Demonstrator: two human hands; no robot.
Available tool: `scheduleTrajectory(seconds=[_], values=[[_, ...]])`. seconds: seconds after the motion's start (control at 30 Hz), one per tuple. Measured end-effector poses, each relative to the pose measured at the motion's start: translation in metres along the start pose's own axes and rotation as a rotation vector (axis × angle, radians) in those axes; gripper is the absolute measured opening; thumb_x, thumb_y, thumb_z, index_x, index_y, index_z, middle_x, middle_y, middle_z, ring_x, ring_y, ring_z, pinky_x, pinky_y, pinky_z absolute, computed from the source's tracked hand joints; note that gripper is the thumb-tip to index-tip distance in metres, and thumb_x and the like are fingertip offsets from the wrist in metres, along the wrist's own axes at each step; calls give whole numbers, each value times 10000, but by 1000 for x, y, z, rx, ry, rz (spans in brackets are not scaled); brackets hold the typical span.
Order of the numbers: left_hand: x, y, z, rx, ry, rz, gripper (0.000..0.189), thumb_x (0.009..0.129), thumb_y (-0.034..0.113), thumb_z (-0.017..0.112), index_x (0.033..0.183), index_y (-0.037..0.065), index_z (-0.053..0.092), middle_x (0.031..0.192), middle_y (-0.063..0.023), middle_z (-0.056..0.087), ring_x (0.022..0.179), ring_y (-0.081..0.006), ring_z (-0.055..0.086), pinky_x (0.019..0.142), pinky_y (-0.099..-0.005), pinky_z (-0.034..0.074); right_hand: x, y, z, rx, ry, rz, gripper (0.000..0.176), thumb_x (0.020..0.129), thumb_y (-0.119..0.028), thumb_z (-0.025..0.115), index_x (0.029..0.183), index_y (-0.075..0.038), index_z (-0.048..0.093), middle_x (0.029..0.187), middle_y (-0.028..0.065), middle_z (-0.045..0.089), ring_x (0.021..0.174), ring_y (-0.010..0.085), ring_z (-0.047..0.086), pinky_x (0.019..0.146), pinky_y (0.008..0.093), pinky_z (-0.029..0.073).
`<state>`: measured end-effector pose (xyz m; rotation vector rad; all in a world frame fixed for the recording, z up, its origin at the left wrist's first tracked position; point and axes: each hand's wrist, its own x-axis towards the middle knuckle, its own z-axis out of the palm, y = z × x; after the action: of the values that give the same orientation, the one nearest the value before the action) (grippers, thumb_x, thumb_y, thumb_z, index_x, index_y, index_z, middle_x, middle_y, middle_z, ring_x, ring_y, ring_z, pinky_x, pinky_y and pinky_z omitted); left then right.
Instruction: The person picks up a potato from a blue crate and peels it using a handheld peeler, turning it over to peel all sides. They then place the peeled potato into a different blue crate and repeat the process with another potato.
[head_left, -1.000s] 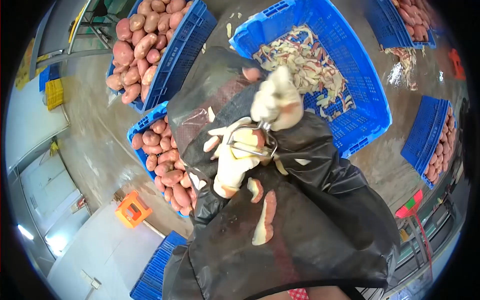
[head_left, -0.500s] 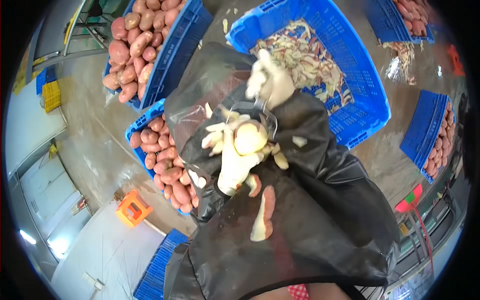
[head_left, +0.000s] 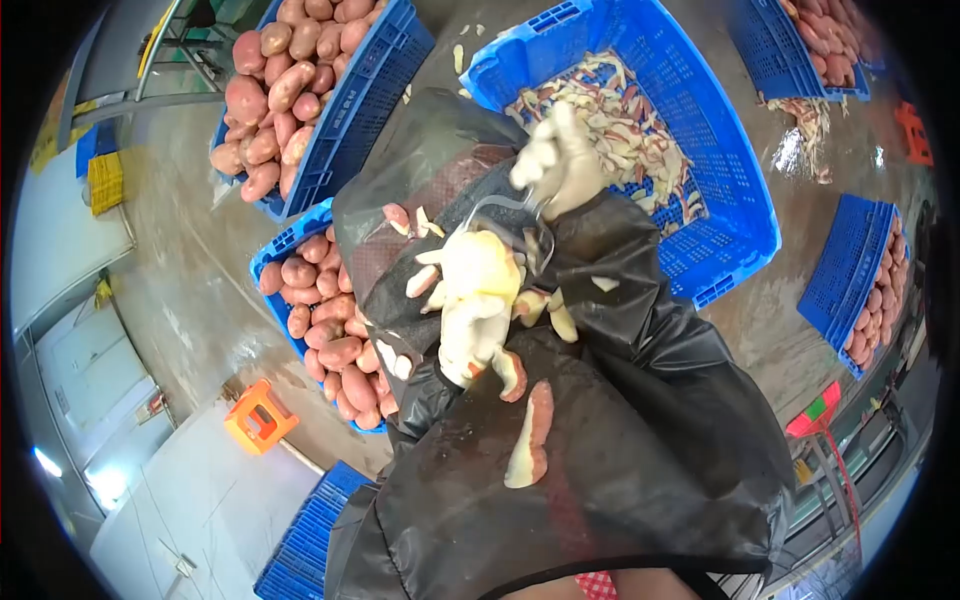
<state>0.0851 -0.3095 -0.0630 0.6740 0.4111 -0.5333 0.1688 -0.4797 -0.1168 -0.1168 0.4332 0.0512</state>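
My left hand (head_left: pixel 470 330), in a pale glove, is wrapped round a peeled, yellowish potato (head_left: pixel 480 258) above my lap. My right hand (head_left: pixel 572 172), gloved too and slightly blurred, grips a metal peeler (head_left: pixel 500 201) whose curved frame reaches down to the potato's upper right side. Strips of peel lie on the black apron (head_left: pixel 640 460) around the hands. One long red-skinned peel (head_left: pixel 531 435) rests just below my left hand.
Beyond my right hand stands a blue crate (head_left: pixel 735 170) with peelings in its bottom. Red potatoes fill a crate (head_left: pixel 365 110) at upper left and another crate (head_left: pixel 290 237) beside my lap. More potato crates (head_left: pixel 835 265) stand at right. An orange stool (head_left: pixel 260 415) is at lower left.
My left hand has turned, so its back now faces up with the potato at its far end. My right hand has shifted right with the peeler. Fresh peel pieces lie on the apron.
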Motion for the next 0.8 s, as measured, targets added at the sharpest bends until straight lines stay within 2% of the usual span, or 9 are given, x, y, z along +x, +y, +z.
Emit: scheduleTrajectory(seconds=[0.07,0.13,0.27,0.37,0.43,0.5,0.63,0.73,0.8], values=[[-9,2,-1,-56,-11,-45,568,624,-25,550,1180,14,441,1085,-95,511,1022,-232,496,941,-365,369,9,-19,-8,-53,5,-175,368,913,-436,461,729,-120,506,522,-2,438,469,182,460,482,366,408],[-8,-3,-17,-108,54,-107,567,631,12,563,1185,19,441,1116,-97,505,1043,-248,488,931,-376,379,-13,-6,2,306,-613,65,462,932,-479,368,686,-108,491,517,6,454,434,173,444,460,345,396],[-9,3,-23,-225,81,-163,588,627,58,600,1194,80,448,1132,-81,507,1106,-288,450,938,-442,383,4,3,-1,41,-38,59,485,923,-500,370,710,-97,533,559,2,478,508,187,481,540,361,422],[-3,3,-4,12,-219,83,613,668,128,617,1250,102,427,1215,-101,485,1190,-314,407,918,-521,393,0,-4,-3,349,-651,109,544,927,-539,289,871,-108,615,559,-21,460,503,183,443,540,370,405],[0,-2,-9,157,-458,283,625,677,153,631,1264,103,419,1233,-113,476,1193,-329,408,917,-525,401,-13,10,11,119,-286,105,451,939,-483,344,775,-109,533,498,-14,375,416,167,355,432,317,317],[-5,9,-13,-177,31,-152,629,728,238,636,1293,96,400,1265,-161,456,1165,-386,439,919,-521,418,1,5,11,-75,198,9,424,940,-468,361,730,-125,497,505,-12,355,467,168,382,488,301,343],[-3,10,12,-299,15,-240,504,868,253,498,1339,130,370,1298,-165,448,1103,-417,492,908,-477,446,-5,-4,0,287,-418,104,437,930,-485,373,786,-119,561,515,-46,373,495,127,408,517,297,353],[-11,-5,15,-283,6,-162,592,851,164,526,1381,85,275,1286,-136,439,1149,-312,473,922,-412,433,-25,11,22,68,-122,125,410,934,-468,381,779,-133,558,530,-33,421,495,149,435,499,318,366],[-14,3,16,453,-234,-53,761,747,97,651,1384,60,237,1242,-96,442,1135,-243,464,931,-372,410,-20,13,13,109,-69,199,372,942,-427,397,795,-124,557,547,-25,437,503,161,445,507,326,384]])
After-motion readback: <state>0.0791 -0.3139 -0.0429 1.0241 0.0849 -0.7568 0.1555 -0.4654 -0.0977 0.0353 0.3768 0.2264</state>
